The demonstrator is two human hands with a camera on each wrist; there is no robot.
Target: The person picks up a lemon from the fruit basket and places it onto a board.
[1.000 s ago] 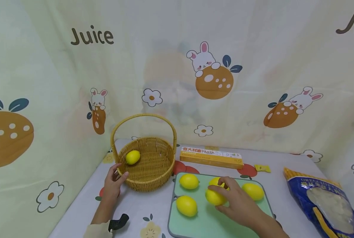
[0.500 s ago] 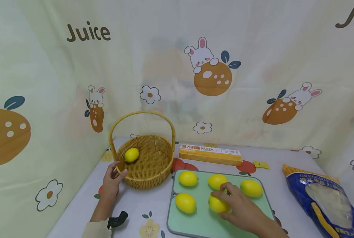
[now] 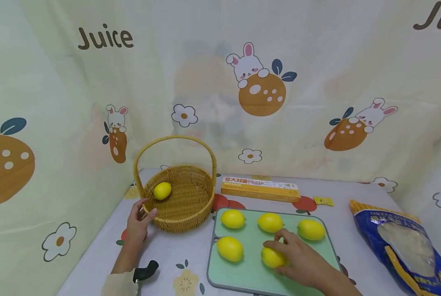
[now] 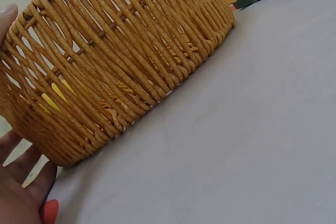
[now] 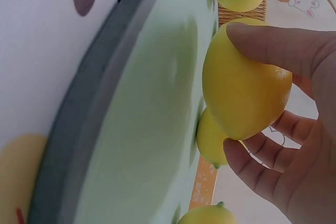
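Observation:
My right hand [image 3: 303, 261] grips a yellow lemon [image 3: 273, 257] between thumb and fingers, low over a pale green cutting board [image 3: 254, 275] with a grey rim. In the right wrist view the thumb lies on one side of the held lemon [image 5: 241, 87] and the fingertips on the other. Several other lemons [image 3: 230, 249] lie in two rows on the board. My left hand [image 3: 137, 226] holds the left side of a wicker basket [image 3: 185, 224] with a tall handle. A single lemon [image 3: 162, 191] sits inside it. In the left wrist view the basket wall [image 4: 115, 56] partly hides the fingers.
Behind the board lies a long orange-and-white pasta box [image 3: 259, 190]. A small yellow packet [image 3: 323, 201] is to its right. At the far right lies a blue pasta bag [image 3: 402, 242]. A patterned curtain [image 3: 205, 82] surrounds the table.
My right hand has moved the lemon slightly forward toward me, away from the lemon behind it, and lower. The left hand stays at the basket. The whole view shifts slightly.

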